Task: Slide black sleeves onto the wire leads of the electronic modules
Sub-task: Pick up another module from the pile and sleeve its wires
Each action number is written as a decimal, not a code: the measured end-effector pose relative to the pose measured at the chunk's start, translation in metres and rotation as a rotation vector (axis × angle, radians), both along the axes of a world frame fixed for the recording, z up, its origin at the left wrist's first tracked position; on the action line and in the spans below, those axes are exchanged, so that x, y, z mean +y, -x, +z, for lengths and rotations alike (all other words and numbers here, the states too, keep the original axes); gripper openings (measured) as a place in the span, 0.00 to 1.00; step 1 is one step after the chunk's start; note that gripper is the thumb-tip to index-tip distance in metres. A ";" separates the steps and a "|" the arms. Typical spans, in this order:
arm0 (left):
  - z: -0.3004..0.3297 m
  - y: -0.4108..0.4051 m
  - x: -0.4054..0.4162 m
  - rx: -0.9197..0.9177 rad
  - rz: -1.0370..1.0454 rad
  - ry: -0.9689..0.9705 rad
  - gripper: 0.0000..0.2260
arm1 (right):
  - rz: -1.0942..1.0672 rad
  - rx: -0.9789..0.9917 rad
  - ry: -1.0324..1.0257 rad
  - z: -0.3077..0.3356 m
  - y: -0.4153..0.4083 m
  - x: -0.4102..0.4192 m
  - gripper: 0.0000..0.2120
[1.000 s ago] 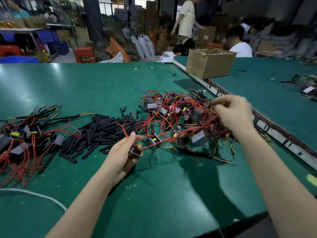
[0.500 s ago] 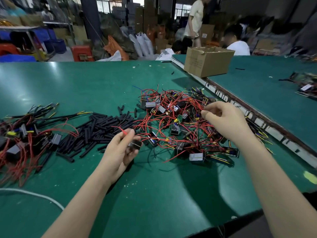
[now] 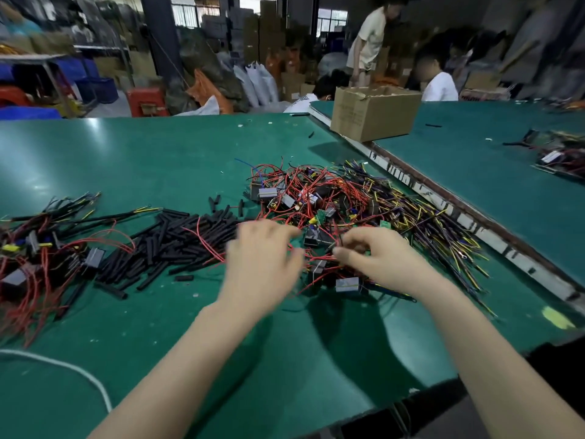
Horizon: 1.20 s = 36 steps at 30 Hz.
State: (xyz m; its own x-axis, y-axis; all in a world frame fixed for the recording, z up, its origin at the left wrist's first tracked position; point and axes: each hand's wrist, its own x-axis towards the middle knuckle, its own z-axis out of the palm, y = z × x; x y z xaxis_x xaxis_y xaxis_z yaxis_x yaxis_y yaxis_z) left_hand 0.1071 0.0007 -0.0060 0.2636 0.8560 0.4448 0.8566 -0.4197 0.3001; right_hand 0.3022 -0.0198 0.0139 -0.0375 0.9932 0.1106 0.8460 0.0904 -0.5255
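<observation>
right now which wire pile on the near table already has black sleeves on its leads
The pile of modules at the far left: its leads carry long black sleeves with yellow tips showing. The tangled pile under the hands still shows bare red and yellow wires.

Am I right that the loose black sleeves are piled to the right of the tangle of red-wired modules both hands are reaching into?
Not quite. In the head view the black sleeves lie to the left of the tangle of red-wired modules, not the right. The left hand and right hand do both reach into that tangle.

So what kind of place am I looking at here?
Most likely a factory or workshop assembly floor: long green worktables heaped with wired modules and black sleeves, with stacked cartons behind.
</observation>
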 end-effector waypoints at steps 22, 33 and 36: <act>0.075 -0.043 0.072 -0.899 -0.066 0.748 0.14 | -0.379 -0.170 -0.202 0.032 -0.043 0.065 0.12; 0.062 -0.054 0.053 -0.926 -0.247 0.975 0.13 | -0.385 0.853 0.198 -0.009 0.008 0.036 0.25; 0.063 -0.054 0.054 -0.862 -0.309 0.903 0.06 | -0.337 0.818 0.323 -0.013 0.018 0.039 0.19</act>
State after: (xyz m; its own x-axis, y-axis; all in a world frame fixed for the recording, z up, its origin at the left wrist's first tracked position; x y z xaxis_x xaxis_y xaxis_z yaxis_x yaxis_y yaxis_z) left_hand 0.1613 0.0549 0.0573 0.4227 0.8965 -0.1324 0.1487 0.0755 0.9860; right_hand 0.2845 0.0194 0.0007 0.2248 0.9249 -0.3068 0.1581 -0.3453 -0.9251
